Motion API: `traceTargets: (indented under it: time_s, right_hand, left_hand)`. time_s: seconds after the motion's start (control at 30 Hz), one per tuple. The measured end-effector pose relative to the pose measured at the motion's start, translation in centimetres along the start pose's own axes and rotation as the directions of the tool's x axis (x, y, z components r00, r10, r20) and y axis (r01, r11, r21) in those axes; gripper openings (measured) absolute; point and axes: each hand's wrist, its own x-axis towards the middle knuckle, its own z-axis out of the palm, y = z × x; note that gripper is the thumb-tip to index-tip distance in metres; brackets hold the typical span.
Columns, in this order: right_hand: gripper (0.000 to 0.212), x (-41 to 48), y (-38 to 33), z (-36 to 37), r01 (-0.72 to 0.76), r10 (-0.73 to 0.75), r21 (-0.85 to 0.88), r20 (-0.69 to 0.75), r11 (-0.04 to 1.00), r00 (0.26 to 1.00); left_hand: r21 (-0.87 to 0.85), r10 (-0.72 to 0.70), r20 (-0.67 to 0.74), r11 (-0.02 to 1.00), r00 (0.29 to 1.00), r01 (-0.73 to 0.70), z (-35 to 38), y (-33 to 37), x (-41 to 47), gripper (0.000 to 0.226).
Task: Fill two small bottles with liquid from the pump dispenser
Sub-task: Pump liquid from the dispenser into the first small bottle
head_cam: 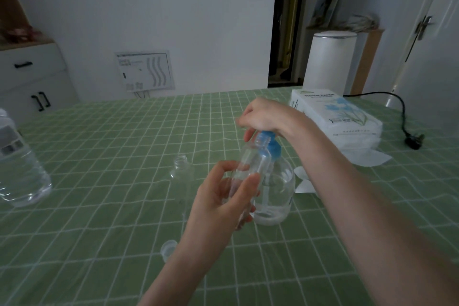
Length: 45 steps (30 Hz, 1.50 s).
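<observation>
Two small bottles are ours to fill. On the worktop (99, 144), near its middle, the spare bottle (182, 170) stands uncapped and apart. Our left hand (223, 196) grips the held bottle (253, 156) round its belly, mouth up by the spout. It looks like light, slick, thin plastic, so we judge a firm mid-body hold is best. Our right hand (263, 117) curls over the blue head of the pump dispenser (278, 186).
</observation>
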Motion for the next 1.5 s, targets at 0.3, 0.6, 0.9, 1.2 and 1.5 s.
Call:
traceTargets:
  time_s: [0.3,0.6,0.9,1.2,1.5]
  right_hand:
    - [0.035,-0.2,0.7,1.1,-0.029,0.029,0.025,0.009,0.999,1.0]
    - [0.032,-0.4,-0.1,-0.1,0.037,-0.038,0.031,0.022,0.999,0.999]
    - [0.033,-0.2,0.4,0.6,-0.009,0.007,0.057,0.045,0.998,0.999]
    - [0.04,-0.5,0.2,0.3,0.04,-0.04,0.104,0.0,0.994,0.999]
    - [0.035,-0.2,0.4,0.1,-0.009,0.007,0.059,0.034,0.998,0.999]
  left_hand:
    - [0.03,-0.011,0.008,0.999,1.0,0.011,-0.3,-0.7,-0.2,0.031]
    - [0.023,0.013,-0.01,1.0,1.0,-0.013,0.0,-0.7,0.0,0.027]
    - [0.029,0.013,0.005,0.999,1.0,-0.014,-0.1,-0.9,-0.1,0.027]
    - [0.018,0.028,0.003,0.999,1.0,-0.028,-0.1,-0.9,0.0,0.02]
    - [-0.005,0.011,0.006,1.0,1.0,-0.011,0.1,-0.7,0.1,0.027]
